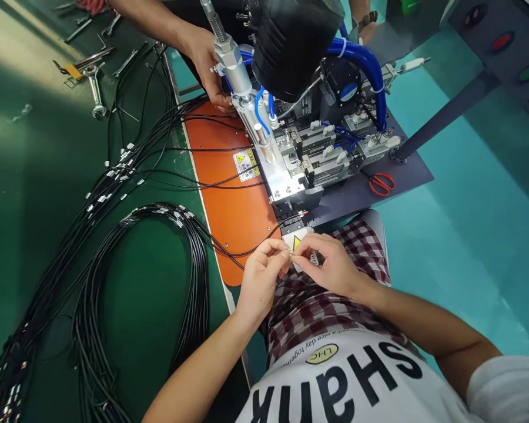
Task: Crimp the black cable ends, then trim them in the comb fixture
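Note:
My left hand [264, 267] is closed in a pinch in front of the machine. A black cable [237, 262] runs from the coil on the left into it. My right hand [328, 264] also pinches, its fingertips meeting those of my left over a tiny pale piece too small to name. Below and behind the fingers is a white label with a yellow warning triangle [297, 241]. Just beyond, another cable's stripped end, with white and red wire tips [302, 213], lies at the machine's front. The machine [286, 170] has metal cylinders and blue air hoses.
A large coil of black cables [198, 282] and a long cable bundle [77, 217] lie on the green table [150, 329]. Wrenches [96, 94] lie farther back. Red-handled scissors [381, 184] rest right of the machine. Another person's hand [209, 67] touches the machine's far left side, beside the orange plate [224, 217].

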Demonstrator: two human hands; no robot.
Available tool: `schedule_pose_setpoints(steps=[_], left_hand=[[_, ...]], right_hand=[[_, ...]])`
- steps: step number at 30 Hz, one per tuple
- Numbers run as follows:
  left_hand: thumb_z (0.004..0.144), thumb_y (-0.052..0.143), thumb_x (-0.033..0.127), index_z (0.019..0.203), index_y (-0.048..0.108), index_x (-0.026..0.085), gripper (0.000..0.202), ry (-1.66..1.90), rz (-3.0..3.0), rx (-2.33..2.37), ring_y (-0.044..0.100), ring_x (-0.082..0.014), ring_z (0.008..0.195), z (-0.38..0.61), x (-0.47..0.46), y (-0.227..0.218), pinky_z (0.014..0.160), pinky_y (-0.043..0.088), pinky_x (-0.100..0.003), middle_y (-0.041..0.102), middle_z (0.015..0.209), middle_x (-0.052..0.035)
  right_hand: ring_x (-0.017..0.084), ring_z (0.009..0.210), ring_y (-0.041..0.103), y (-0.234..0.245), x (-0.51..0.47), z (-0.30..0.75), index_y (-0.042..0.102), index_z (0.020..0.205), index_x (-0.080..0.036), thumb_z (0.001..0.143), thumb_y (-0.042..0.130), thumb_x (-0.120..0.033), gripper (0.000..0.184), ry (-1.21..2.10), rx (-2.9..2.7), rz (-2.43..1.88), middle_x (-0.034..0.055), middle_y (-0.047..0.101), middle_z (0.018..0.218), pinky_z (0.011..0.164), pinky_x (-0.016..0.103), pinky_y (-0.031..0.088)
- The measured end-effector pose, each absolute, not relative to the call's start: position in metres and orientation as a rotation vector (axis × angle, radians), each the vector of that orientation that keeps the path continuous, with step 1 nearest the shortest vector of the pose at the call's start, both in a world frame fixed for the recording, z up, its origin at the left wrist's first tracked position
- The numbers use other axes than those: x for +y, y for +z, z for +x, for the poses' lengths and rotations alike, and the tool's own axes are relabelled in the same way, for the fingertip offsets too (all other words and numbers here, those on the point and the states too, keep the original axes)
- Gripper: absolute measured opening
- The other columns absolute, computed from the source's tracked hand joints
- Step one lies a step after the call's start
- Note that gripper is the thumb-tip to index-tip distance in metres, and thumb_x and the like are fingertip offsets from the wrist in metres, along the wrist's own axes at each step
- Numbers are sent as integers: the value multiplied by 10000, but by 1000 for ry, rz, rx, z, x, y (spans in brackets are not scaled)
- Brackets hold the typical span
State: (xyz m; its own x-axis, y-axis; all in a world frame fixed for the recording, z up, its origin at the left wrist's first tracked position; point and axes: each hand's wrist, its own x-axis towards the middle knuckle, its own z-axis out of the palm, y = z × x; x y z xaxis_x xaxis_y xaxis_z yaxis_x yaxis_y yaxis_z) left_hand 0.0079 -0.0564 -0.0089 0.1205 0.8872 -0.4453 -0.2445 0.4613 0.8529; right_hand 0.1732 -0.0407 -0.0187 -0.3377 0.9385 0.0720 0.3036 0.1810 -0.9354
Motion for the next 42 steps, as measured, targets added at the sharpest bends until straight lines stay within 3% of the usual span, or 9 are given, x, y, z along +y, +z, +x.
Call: schedule_pose_setpoints(steps=[6, 19, 28, 35, 39, 42], left_hand=[[869, 670, 280, 879, 578, 162, 151, 925, 758, 1188, 391, -51, 576, 8, -58, -12, 543, 295, -198, 483, 698, 38], [860, 676, 299, 878, 601, 155, 163, 927, 742, 1177, 410, -60, 578, 6, -57, -12, 538, 299, -194, 492, 667, 33], [858, 678, 341, 862, 576, 160, 207, 908, 740, 1157, 382, -64, 575, 7, -59, -14, 545, 290, -197, 462, 655, 42], [864, 668, 363, 839, 574, 161, 224, 875, 783, 1166, 416, -65, 549, 5, -58, -11, 539, 307, -196, 482, 618, 45], [848, 679, 412, 868, 577, 168, 266, 801, 800, 1183, 479, -88, 501, 5, -59, -10, 524, 359, -209, 551, 571, 33], [845, 682, 424, 875, 577, 164, 282, 802, 799, 1180, 493, -92, 494, 5, -61, -11, 521, 368, -208, 566, 553, 30]], right_hand=[[116, 688, 543, -13, -31, 178, 626, 822, -192, 871, 616, -162, 58, 1294, -1632, -1164, -16, 635, 771, 635, 254, 418], [129, 704, 544, -20, -36, 171, 602, 814, -199, 883, 582, -156, 83, 1230, -1602, -1181, -10, 606, 775, 655, 268, 432], [155, 726, 557, -22, -42, 171, 555, 818, -209, 913, 561, -183, 99, 909, -1859, -1170, 2, 616, 773, 731, 332, 401], [130, 710, 578, -24, -37, 175, 624, 886, -196, 932, 570, -248, 88, 1268, -1555, -1218, -2, 638, 796, 640, 263, 434], [141, 768, 608, -20, -34, 174, 693, 938, -204, 907, 629, -289, 110, 1273, -1575, -1181, 22, 688, 902, 645, 261, 455], [150, 758, 609, -19, -37, 170, 712, 871, -211, 883, 668, -276, 80, 1191, -1565, -1150, 25, 678, 857, 653, 277, 476]])
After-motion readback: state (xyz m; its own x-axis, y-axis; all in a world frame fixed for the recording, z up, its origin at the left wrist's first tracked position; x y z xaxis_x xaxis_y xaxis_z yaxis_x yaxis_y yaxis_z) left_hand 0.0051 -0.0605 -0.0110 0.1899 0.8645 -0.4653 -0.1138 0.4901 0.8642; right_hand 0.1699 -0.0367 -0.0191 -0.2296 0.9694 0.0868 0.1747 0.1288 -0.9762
